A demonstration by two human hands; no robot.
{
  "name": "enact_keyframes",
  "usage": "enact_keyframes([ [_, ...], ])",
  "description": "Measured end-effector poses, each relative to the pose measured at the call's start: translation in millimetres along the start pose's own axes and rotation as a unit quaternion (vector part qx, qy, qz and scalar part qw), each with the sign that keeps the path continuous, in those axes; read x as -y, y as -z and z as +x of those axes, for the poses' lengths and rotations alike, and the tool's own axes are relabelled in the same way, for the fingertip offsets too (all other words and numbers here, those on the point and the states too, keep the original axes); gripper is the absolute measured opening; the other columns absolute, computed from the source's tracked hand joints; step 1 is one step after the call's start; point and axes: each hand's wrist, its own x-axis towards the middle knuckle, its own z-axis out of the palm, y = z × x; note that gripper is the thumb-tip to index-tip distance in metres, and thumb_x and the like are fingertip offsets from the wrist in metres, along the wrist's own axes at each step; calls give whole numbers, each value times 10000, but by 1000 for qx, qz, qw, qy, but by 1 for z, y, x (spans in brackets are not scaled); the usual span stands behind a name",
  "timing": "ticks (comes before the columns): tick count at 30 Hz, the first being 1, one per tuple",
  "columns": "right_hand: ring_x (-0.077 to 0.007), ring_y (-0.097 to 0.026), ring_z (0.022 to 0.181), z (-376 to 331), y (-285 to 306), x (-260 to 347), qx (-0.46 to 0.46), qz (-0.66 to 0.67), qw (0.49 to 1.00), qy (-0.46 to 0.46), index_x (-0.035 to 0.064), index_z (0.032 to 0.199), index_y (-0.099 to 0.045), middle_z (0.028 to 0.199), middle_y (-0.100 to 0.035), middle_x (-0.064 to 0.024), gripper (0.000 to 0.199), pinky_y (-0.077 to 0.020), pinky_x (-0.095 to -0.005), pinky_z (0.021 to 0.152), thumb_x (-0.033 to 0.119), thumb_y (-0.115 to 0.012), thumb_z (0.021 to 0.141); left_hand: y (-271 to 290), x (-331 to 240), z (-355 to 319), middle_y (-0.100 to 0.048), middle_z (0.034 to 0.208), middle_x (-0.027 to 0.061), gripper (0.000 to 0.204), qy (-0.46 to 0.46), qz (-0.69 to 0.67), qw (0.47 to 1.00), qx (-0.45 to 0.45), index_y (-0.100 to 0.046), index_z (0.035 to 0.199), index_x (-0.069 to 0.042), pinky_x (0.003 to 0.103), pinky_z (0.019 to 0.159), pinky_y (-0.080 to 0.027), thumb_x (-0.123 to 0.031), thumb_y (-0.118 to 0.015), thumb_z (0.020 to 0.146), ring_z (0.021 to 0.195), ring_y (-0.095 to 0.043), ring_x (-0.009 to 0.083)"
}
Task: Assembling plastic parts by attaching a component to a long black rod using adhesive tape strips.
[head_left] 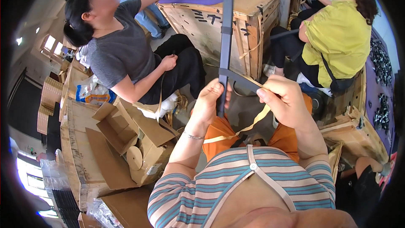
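Brown cardboard makes up the open box at the lower left, its flaps spread and part of its inside out of sight. Beyond it sits a co-worker in a grey top, one arm stretched toward a wooden crate. Right of that co-worker, the wearer's left hand is closed round a long dark bar near its lower end, thumb in front and fingertips showing at the far edge; the part within the grip is hidden. The bar stands ahead of the wearer's chest, its long axis nearly vertical in the view and leaning slightly right toward the top, where the frame cuts it off. From it a dark strip slants down rightward to the right hand, which is curled nearly into a fist, thumb pressed over the strip's end; its folded fingertips are hard to make out. Pale yellow tape trails below that hand, curving down leftward over orange trousers.
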Motion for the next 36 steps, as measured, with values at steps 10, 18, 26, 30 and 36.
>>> enact_keyframes([
  [10, -99, -440, 521, -9, 6, -21, -33, 2, 999, -11, -27, 716, -584, 614, -487, -49, 181, -335, -242, 470, 108, -584, 837, -15, 0, 6, -460, 599, 0, 250, -69, 48, 993, -87, -512, 844, -26, 199, 432, -339, -258, -463, 924, 473, -410, 66],
  [18, -105, -426, 536, -9, 14, -24, -38, 11, 999, -13, -9, 678, -563, 614, -469, -38, 229, -325, -241, 493, 142, -572, 849, -16, -8, 3, -462, 559, 46, 248, -82, -16, 995, 51, -473, 926, -31, 184, 343, -313, -272, -521, 896, 388, -388, 79],
  [26, -96, -411, 500, -13, 18, -32, -56, 20, 998, 6, -10, 669, -568, 590, -453, -37, 232, -309, -244, 454, 146, -608, 836, -20, -14, 4, -429, 542, 54, 388, -2, -124, 983, 136, -464, 959, 17, 193, 302, -275, -367, -472, 906, 373, -346, 73],
  [30, -95, -418, 530, -16, 21, -36, -39, 27, 999, -25, -11, 665, -556, 610, -460, -34, 247, -316, -235, 489, 149, -573, 852, -20, -11, 6, -418, 539, 56, 413, 7, -153, 977, 150, -456, 966, 35, 195, 296, -270, -373, -466, 907, 371, -342, 77],
  [36, -88, -427, 509, -13, 22, -50, -51, 25, 998, -8, -9, 669, -566, 600, -480, -36, 233, -320, -239, 460, 145, -592, 843, -26, -10, 7, -394, 529, 49, 423, 73, -267, 944, 180, -440, 973, 58, 189, 287, -275, -362, -443, 919, 382, -336, 74],
])
